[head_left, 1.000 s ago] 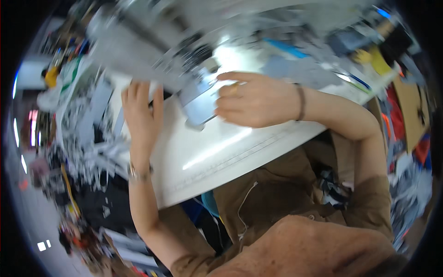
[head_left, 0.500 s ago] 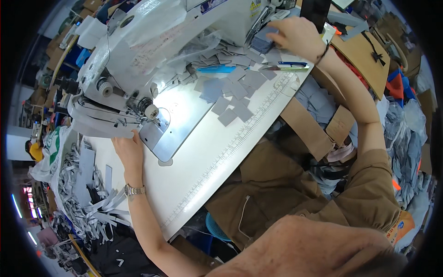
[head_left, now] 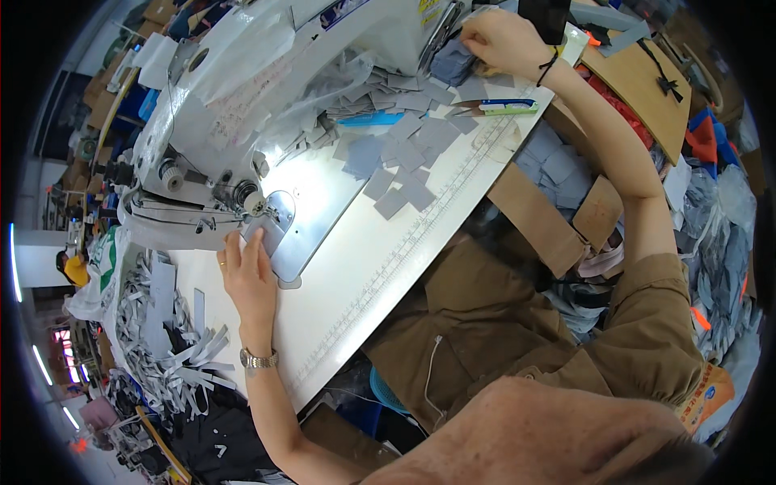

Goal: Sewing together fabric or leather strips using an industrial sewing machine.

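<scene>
Two hands apart: your left hand (head_left: 250, 279) bent-fingered beside sewing head (head_left: 252, 202), pinch unclear; best keep fingertips clear. Loose grey pieces (head_left: 410, 155) farther across surface (head_left: 339, 283); beyond, your right hand (head_left: 508, 42) curled at grey stack (head_left: 451, 65), grip hidden.

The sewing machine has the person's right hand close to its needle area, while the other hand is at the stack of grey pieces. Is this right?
Not quite: the head view shows the left hand close to the needle area of the sewing machine. The right hand is the one at the stack of grey pieces.
</scene>
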Motion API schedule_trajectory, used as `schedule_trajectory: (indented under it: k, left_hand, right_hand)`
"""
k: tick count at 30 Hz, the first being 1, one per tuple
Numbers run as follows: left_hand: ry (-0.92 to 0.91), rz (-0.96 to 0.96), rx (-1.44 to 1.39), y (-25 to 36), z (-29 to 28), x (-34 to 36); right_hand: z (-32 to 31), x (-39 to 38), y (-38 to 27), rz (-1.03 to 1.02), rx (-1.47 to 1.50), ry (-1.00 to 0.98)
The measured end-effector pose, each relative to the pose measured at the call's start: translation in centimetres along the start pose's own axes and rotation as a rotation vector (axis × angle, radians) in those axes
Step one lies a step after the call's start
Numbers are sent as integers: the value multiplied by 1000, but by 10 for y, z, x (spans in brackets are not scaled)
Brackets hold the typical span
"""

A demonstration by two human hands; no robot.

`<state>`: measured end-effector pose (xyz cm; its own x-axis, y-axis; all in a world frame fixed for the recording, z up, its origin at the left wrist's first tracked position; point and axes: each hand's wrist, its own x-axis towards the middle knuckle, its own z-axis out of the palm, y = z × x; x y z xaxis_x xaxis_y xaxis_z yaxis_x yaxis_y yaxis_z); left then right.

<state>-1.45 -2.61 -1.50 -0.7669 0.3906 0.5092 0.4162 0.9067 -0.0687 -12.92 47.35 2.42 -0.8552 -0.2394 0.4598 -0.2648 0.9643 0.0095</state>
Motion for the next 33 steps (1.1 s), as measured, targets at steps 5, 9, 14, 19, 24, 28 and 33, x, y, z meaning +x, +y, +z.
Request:
schedule_trajectory:
  k: [5,9,14,19,24,28,33]
  left_hand:
    - [-22,127,-158,37,-21,1]
    - [-112,-239,-853,85,-35,16]
    - [-269,-818,-1545,112,-46,31]
    - [-274,-973,-1143,58,-60,-25]
    - [-339,-1022,-778,14,-93,-81]
    - [-403,-817,-352,9,-104,-82]
    - [-192,-65,339,29,-82,-38]
  right_hand:
    - [-43,-3,-36,26,134,66]
    - [-52,-17,-86,-218,365,270]
    - [-35,-51,-208,-584,549,181]
    - [-3,-48,-199,-587,351,44]
    - [14,-26,-167,-533,471,55]
    - [15,-23,-167,-528,475,26]
    - [24,-24,-163,-554,503,67]
